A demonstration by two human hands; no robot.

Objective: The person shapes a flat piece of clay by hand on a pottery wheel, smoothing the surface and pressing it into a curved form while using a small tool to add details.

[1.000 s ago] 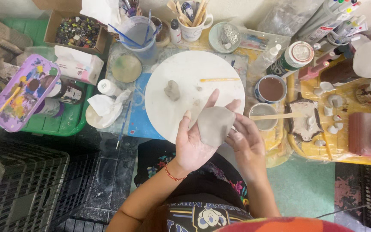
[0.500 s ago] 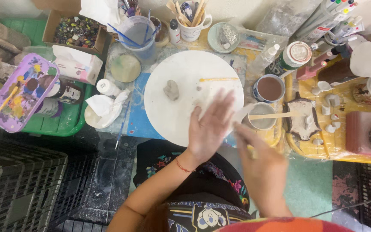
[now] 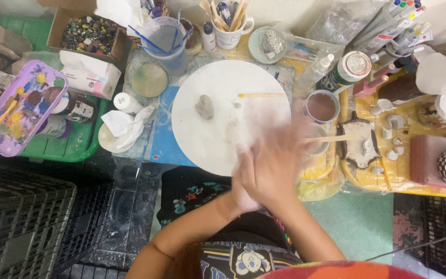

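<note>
My left hand [image 3: 242, 195] and my right hand [image 3: 277, 165] are pressed palm to palm, both blurred by motion, at the near right edge of a round white board [image 3: 207, 134]. A flat piece of grey clay lies between the palms and is almost wholly hidden. A small grey clay lump [image 3: 205, 107] sits on the board's left half. A thin wooden stick [image 3: 261, 95] lies near the board's far edge.
A cup of brown liquid [image 3: 321, 106] and a wooden stick [image 3: 336, 138] sit right of the board. A crumpled tissue [image 3: 125, 124], green tray [image 3: 76, 147] and purple paint palette [image 3: 19, 111] lie left. Tool cups [image 3: 231, 23] stand behind, black crates [image 3: 21, 222] below left.
A second ago my left hand held the flat clay with my right beside it. My right hand then drew back, and now it has come down onto my left palm.
</note>
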